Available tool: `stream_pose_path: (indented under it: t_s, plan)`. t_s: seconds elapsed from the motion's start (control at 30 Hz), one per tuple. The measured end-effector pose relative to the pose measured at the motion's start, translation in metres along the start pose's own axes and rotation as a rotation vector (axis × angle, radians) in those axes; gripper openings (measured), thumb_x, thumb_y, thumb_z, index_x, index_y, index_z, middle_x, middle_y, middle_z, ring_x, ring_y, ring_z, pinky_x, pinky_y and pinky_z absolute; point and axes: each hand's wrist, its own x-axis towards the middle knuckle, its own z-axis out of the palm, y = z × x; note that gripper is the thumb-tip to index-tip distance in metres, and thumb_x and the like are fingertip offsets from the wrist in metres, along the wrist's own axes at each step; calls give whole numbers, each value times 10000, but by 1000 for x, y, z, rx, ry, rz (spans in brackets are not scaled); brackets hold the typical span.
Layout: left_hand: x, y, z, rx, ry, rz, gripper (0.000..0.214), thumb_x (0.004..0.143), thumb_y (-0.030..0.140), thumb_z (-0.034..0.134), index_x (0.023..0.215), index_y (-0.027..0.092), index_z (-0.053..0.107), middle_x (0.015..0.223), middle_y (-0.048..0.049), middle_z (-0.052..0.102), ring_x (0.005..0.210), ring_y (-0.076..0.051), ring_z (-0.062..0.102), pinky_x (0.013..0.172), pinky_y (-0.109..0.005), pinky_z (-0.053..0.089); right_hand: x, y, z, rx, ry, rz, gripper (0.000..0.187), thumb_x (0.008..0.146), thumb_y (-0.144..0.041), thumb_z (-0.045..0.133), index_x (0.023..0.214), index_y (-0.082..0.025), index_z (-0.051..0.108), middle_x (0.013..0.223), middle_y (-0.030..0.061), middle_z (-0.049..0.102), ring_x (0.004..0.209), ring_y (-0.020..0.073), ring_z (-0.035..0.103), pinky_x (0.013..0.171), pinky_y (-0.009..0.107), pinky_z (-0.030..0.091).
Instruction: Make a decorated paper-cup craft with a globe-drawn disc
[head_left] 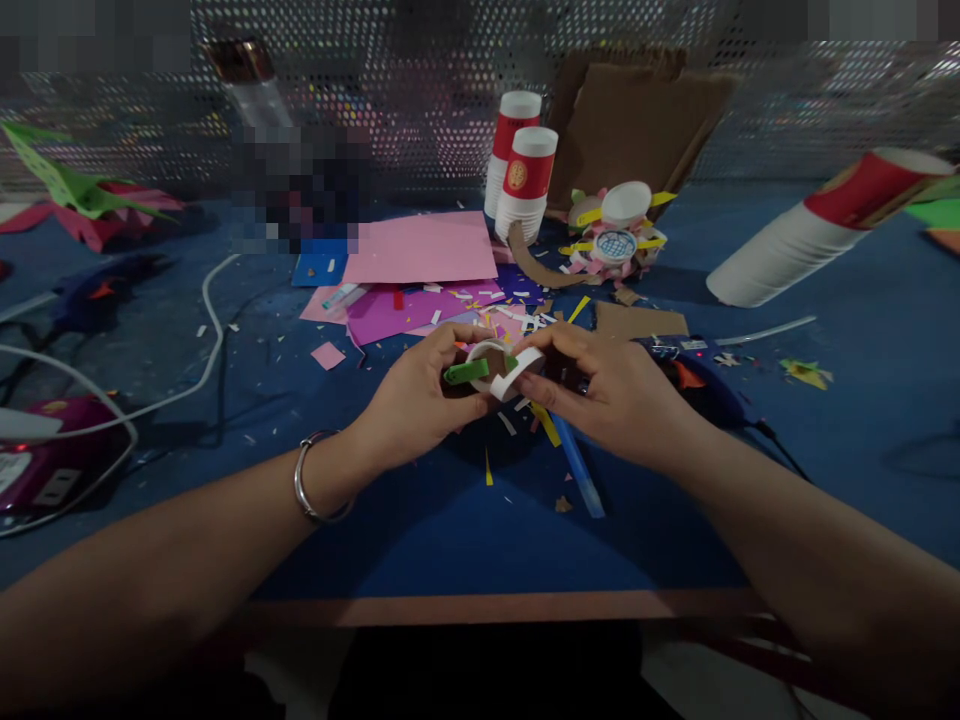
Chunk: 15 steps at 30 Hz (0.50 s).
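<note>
Between the fingers and thumb of my left hand is a small round paper cup piece, white at the rim and brown inside. A green strip sticks out from its left side, and a bit of green shows inside. My right hand pinches a curved white paper strip at the cup piece's right edge. Whether the strip is joined to the cup piece, I cannot tell. Below the right hand a blue pen-like stick lies on the blue table.
Paper scraps and pink sheets lie behind my hands. Farther back stand stacked paper cups, a decorated cup craft and cardboard. A leaning cup stack and a glue gun are right; a purple power strip is left.
</note>
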Motion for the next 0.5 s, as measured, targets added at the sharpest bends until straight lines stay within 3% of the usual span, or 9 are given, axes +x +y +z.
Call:
stream_pose_path:
  t_s: [0.2,0.33,0.5]
  plan:
    - [0,-1,-1,35,-33,-29,633,739,266,795,1332,156,603,1089,-79,761,870,-185,672,735,-319,534,-2,-2,2,-78,35,-39,340,1029,-394,652,1298,-188,679,1024,74,768,818,215,697,716,326,480]
    - [1,-2,-1,29,-35,-25,612,755,287,823,1314,163,609,1145,-99,765,946,-209,692,777,-335,542,-4,-2,2,-106,52,-46,388,1026,-412,671,1324,-164,684,1050,87,769,753,197,679,689,330,491]
    - [1,-6,1,12,-43,2,609,751,285,837,1309,180,616,1174,-103,776,1040,-245,722,870,-381,576,-5,2,3,-124,28,-50,385,1033,-446,678,1308,-179,709,1031,87,774,841,228,707,713,342,515]
